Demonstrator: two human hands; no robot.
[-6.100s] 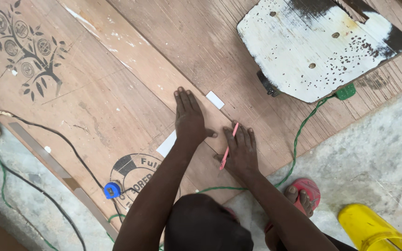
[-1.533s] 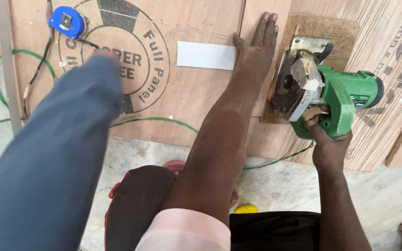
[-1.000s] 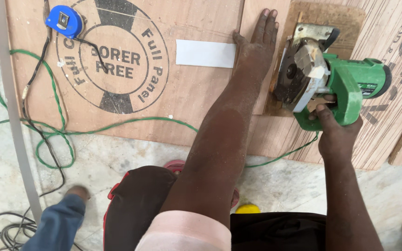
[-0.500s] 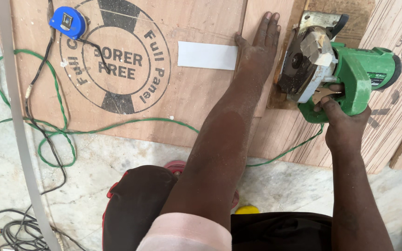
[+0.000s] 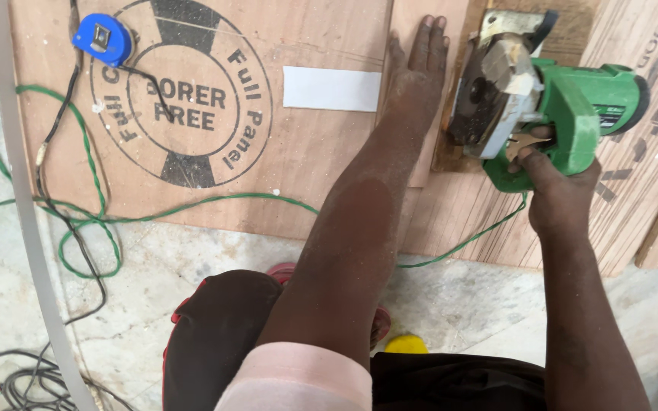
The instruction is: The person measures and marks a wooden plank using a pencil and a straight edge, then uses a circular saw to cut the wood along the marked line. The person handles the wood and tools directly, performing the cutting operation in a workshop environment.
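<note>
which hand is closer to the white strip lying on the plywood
Left. The left hand lies flat just right of the white strip, nearly touching it; the right hand grips the green saw farther right.

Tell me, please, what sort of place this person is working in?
Most likely a carpentry site or workshop floor: plywood sheets lie on bare stone flooring, the right hand holds a green circular saw, with a blue tape measure nearby.

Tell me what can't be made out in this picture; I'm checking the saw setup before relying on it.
Head view, the only one:
- Saw blade: hidden under its grey guard.
- Right hand fingers: wrapped behind the green handle.
- Cut line: covered by the saw and left hand.
- Green cable: its far end is cut off by the left edge.
</note>
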